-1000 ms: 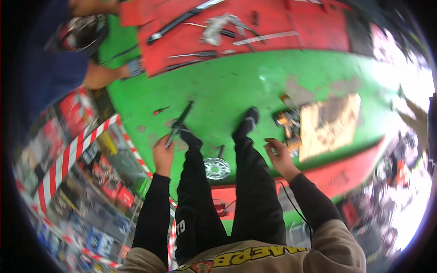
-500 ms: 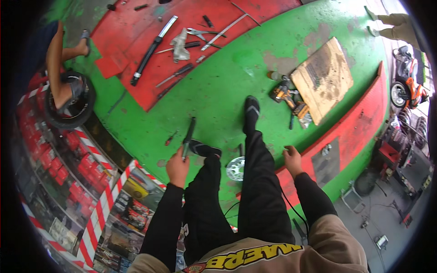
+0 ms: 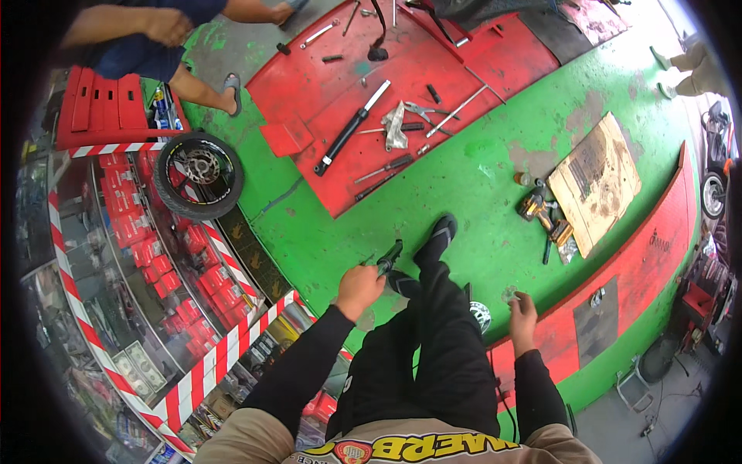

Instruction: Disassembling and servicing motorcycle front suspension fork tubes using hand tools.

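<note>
The left hand point(image 3: 359, 288) is closed around a short black rod-shaped tool point(image 3: 389, 257), which points toward one o'clock above the green painted floor point(image 3: 479, 178). At three o'clock from it, past the black-trousered legs point(image 3: 433, 340), the right hand point(image 3: 523, 314) hangs with fingers loosely curled; whether it holds anything cannot be told. A small round silver disc point(image 3: 481, 315) lies just beside it.
</note>
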Motion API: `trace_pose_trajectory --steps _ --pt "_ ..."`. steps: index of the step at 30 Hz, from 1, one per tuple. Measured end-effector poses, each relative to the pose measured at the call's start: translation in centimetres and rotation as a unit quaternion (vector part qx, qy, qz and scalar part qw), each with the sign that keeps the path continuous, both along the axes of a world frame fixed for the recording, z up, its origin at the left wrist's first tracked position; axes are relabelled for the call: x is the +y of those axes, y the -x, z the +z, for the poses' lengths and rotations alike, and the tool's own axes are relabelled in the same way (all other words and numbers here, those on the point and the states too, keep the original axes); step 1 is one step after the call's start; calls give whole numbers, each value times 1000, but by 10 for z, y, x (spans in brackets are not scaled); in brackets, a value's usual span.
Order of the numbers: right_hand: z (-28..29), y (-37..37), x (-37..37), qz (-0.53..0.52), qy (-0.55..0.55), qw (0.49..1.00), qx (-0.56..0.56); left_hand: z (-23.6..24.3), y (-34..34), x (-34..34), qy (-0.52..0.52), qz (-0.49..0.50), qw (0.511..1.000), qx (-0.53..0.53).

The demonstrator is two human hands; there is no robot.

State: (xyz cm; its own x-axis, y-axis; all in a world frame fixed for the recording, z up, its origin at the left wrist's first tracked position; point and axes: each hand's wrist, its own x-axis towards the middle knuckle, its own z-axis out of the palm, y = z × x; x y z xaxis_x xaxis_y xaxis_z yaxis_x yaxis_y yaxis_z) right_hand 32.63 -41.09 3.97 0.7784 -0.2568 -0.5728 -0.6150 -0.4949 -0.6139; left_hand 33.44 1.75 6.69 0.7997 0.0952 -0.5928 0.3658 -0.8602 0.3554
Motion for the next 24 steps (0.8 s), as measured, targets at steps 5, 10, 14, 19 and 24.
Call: trace_pose_trajectory --steps 5,10,14,19,24 --pt "44 -100 158 488 -87 861 -114 93 -41 53 71 -73 994 -34" --pt "51 -145 254 540 -120 812 -184 198 -132 88 177 -117 977 39" --pt "28 -169 285 494 -169 838 -157 239 -174 117 209 -107 970 67" --pt "32 -181 342 437 -202 862 -161 234 -207 180 252 38 967 2" --pt "9 -171 406 199 -223 953 52 164 -198 236 334 396 843 -143"
